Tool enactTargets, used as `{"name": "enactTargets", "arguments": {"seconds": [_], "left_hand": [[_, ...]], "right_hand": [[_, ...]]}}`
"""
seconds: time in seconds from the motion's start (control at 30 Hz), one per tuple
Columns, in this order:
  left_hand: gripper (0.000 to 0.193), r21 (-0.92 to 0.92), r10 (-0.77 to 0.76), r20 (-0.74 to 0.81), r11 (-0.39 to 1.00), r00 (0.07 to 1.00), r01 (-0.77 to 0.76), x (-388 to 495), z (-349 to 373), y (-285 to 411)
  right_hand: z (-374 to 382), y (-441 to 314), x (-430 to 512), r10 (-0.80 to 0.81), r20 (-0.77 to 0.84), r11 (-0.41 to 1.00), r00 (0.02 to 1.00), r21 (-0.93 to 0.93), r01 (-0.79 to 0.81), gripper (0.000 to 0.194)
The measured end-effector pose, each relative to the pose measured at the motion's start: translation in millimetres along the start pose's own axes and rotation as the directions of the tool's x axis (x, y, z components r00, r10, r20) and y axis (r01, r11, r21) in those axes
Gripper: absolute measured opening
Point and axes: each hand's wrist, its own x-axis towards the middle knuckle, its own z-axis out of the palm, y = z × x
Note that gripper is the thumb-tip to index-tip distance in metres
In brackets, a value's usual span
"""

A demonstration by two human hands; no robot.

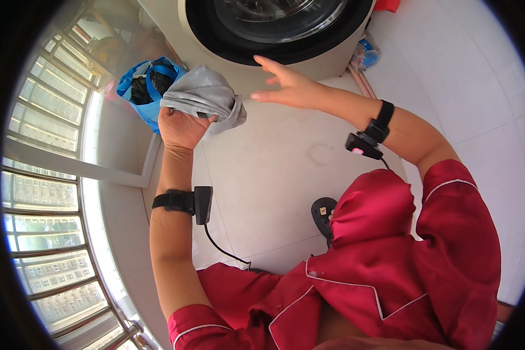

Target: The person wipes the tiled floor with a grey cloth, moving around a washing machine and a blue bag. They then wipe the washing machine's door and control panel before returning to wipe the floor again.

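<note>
My left hand [184, 127] grips a bunched light-grey cloth [201, 94], its fingers partly hidden under the folds. To the right of the cloth, my right hand [284, 85] is held in the air with thumb and fingers spread, holding nothing. Beyond that hand stands a front-loading washing machine [262, 65], its round glass door [284, 19] rimmed in black. A blue bag [142, 109] with black contents is just behind and left of the cloth. Both my forearms carry strapped black devices.
A barred window [48, 210] and low wall run along the left. Clear plastic packaging with blue contents [366, 54] lies beside the machine's right side, near pinkish bars [362, 83]. My foot in a black clog [323, 214] rests on the tiled floor [262, 175].
</note>
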Motion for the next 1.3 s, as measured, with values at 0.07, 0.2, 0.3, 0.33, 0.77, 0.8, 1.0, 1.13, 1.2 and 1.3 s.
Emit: {"name": "enactTargets", "arguments": {"seconds": [0.07,0.2,0.3,0.33,0.77,0.8,1.0,1.13,1.2,1.3], "left_hand": [[0.057,0.034,-0.013,0.022,0.999,1.000,0.012,0.5,-0.4,-2.9],[0.047,0.310,0.117,-0.243,0.950,0.963,-0.037,18.8,30.9,-13.9],[0.042,0.485,0.132,-0.331,0.873,0.934,0.049,32.9,50.3,-26.6],[0.040,0.528,0.169,-0.474,0.840,0.864,0.125,31.5,51.1,-26.7],[0.034,0.485,0.328,-0.862,0.756,0.387,0.440,-8.2,-59.9,50.0],[0.033,0.487,0.337,-0.863,0.752,0.376,0.444,-8.7,-62.7,53.9],[0.027,0.437,0.256,-0.885,0.744,0.389,0.505,-13.3,-49.8,83.6],[0.021,0.489,0.327,-0.865,0.723,0.381,0.489,0.9,-20.0,104.3],[0.021,0.460,0.318,-0.882,0.742,0.348,0.488,10.1,-12.6,104.1],[0.017,0.433,0.283,-0.894,0.743,0.347,0.509,26.8,-14.0,92.7]], "right_hand": [[8.8,-1.2,15.1,-0.038,0.028,0.981,0.999,0.193,0.032,0.085],[15.1,-25.5,43.6,-0.078,0.572,0.714,0.816,0.604,-0.355,0.065],[-0.2,-36.7,49.0,0.192,-0.105,0.668,0.976,0.743,-0.051,0.042],[-13.8,-30.6,41.8,0.310,0.139,0.486,0.940,0.827,-0.282,0.044],[-335.2,35.9,65.9,-0.644,-0.765,0.745,0.022,-0.633,-0.212,0.040],[-346.5,36.9,80.7,-0.647,-0.761,0.738,0.047,-0.640,-0.213,0.038],[-344.3,21.6,135.9,-0.615,-0.758,0.736,0.218,-0.651,-0.186,0.036],[-331.3,-13.9,160.0,-0.805,-0.461,0.558,0.373,-0.802,0.215,0.035],[-334.3,-17.4,167.0,-0.819,-0.377,0.493,0.433,-0.848,0.195,0.032],[-353.7,4.1,159.1,-0.865,-0.278,0.351,0.418,-0.930,0.108,0.029]]}}
